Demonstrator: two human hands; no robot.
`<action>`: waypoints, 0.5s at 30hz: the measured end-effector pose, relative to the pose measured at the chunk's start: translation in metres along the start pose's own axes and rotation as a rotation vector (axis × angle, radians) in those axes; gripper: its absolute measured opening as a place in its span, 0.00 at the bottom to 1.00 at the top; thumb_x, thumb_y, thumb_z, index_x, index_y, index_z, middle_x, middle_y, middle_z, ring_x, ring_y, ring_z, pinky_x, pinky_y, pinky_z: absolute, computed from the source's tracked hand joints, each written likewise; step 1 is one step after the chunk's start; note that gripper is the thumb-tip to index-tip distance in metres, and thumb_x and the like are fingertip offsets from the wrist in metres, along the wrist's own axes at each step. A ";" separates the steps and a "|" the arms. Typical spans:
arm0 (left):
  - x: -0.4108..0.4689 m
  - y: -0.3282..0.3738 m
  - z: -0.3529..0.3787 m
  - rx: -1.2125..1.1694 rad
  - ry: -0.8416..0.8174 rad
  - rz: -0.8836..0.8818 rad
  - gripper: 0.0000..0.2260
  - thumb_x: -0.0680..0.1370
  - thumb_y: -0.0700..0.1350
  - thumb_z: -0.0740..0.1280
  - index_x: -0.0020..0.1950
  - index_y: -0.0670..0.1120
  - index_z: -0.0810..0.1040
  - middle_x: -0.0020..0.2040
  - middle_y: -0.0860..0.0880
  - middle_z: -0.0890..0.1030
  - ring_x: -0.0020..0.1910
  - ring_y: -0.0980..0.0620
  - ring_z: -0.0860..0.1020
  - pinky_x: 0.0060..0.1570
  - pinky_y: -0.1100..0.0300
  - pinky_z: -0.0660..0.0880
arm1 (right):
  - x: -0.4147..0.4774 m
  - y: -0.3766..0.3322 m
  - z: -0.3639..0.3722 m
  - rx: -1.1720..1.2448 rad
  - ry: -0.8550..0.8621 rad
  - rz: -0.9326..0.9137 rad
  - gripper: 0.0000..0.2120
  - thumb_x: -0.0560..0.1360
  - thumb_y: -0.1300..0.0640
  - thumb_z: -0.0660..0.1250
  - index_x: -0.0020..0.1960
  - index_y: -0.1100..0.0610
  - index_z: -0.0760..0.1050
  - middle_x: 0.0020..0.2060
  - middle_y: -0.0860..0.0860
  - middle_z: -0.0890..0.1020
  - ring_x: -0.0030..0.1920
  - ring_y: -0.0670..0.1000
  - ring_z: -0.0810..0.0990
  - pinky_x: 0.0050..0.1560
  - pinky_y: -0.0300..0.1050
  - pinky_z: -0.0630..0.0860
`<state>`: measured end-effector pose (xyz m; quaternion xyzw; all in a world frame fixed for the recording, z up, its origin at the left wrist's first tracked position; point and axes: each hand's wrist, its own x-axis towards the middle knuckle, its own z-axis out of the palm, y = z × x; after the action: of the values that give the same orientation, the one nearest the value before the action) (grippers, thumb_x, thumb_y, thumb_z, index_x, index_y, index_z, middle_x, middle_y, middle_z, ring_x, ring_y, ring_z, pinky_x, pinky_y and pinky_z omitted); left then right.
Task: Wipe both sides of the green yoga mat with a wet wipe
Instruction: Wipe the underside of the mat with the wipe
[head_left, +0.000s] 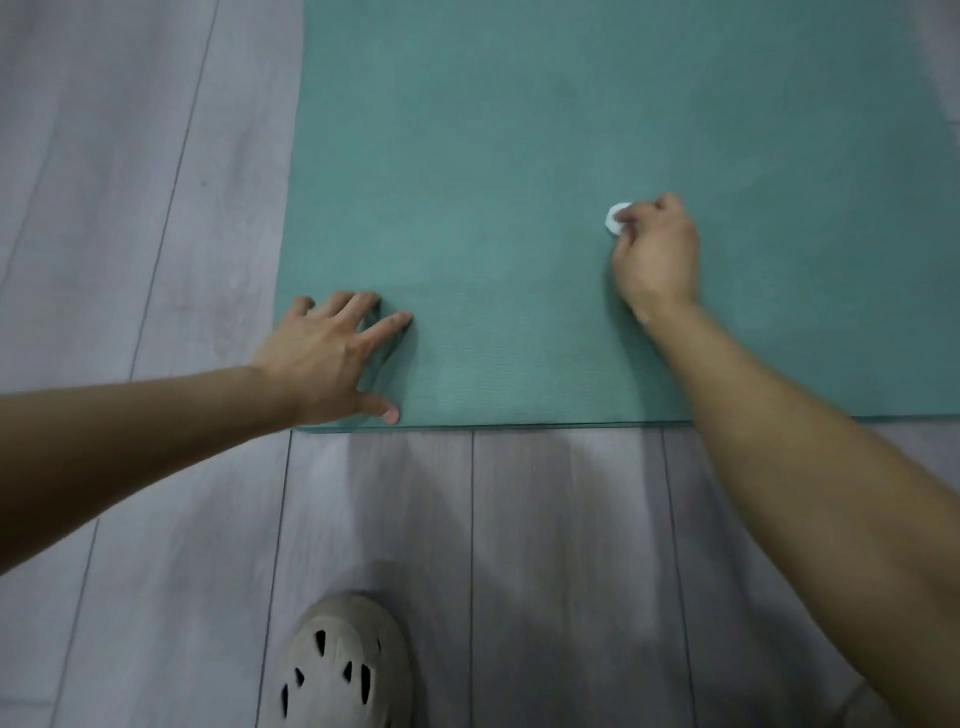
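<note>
a beige perforated clog stands on the grey plank floor at the bottom of the view. just beyond it the near edge of the green yoga mat lies flat on the floor, a plain teal sheet with a fine woven-looking grain and faint darker patches. the left hand presses on the mat's near left corner, fingers straight and spread apart. farther in, to the right, the right hand curls its fingers around a small balled white wet wipe, held against the mat's surface.
</note>
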<state>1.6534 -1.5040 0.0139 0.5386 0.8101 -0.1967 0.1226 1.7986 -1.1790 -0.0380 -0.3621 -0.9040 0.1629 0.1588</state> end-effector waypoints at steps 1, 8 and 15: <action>-0.004 0.001 0.001 0.000 -0.004 -0.022 0.53 0.66 0.83 0.58 0.84 0.55 0.54 0.76 0.44 0.66 0.73 0.41 0.68 0.65 0.40 0.73 | -0.014 -0.019 0.006 0.025 -0.005 -0.013 0.13 0.79 0.62 0.62 0.57 0.57 0.84 0.52 0.61 0.79 0.50 0.65 0.81 0.54 0.52 0.77; -0.003 -0.002 -0.004 -0.121 -0.071 -0.036 0.46 0.66 0.77 0.71 0.77 0.55 0.64 0.70 0.48 0.68 0.68 0.43 0.70 0.53 0.44 0.81 | -0.116 -0.112 0.029 0.190 -0.460 -0.897 0.09 0.81 0.59 0.66 0.56 0.55 0.84 0.44 0.56 0.76 0.44 0.59 0.78 0.42 0.51 0.76; -0.022 -0.020 0.023 -0.210 -0.008 -0.049 0.46 0.71 0.65 0.77 0.83 0.56 0.59 0.83 0.49 0.60 0.79 0.44 0.64 0.71 0.42 0.72 | -0.009 -0.052 0.025 0.007 0.013 -0.109 0.12 0.80 0.57 0.64 0.56 0.53 0.86 0.44 0.60 0.78 0.49 0.65 0.79 0.48 0.52 0.74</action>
<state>1.6434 -1.5388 0.0060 0.5021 0.8386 -0.1159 0.1765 1.7634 -1.2251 -0.0409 -0.3127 -0.9207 0.1548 0.1746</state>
